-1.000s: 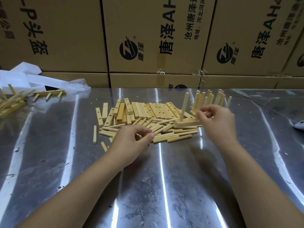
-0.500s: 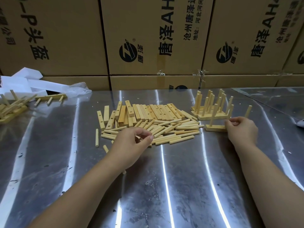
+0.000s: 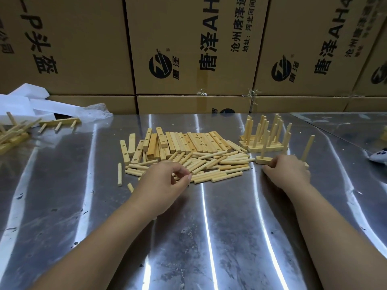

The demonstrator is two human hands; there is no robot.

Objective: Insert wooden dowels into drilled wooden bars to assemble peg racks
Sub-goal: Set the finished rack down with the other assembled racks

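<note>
A heap of loose wooden dowels (image 3: pixel 219 166) lies mid-table, with drilled wooden bars (image 3: pixel 194 141) laid side by side just behind it. My left hand (image 3: pixel 161 183) hovers over the near-left edge of the heap, its fingers curled and thumb meeting them, seemingly around dowels. To the right, my right hand (image 3: pixel 287 170) grips a peg rack (image 3: pixel 262 159) that stands on the table with its dowels pointing up. That rack sits just in front of a stack of finished racks (image 3: pixel 266 141).
The steel table (image 3: pixel 209 237) is backed by a wall of cardboard boxes (image 3: pixel 188 49). At the far left are more racks (image 3: pixel 12 135), one rack lying flat (image 3: pixel 60 123), and white foam with plastic wrap (image 3: pixel 31 101). A white object (image 3: pixel 380 156) lies at the right edge.
My right hand carried the rack from above the heap over to the right and set it down before the finished stack. My left hand stayed over the dowels.
</note>
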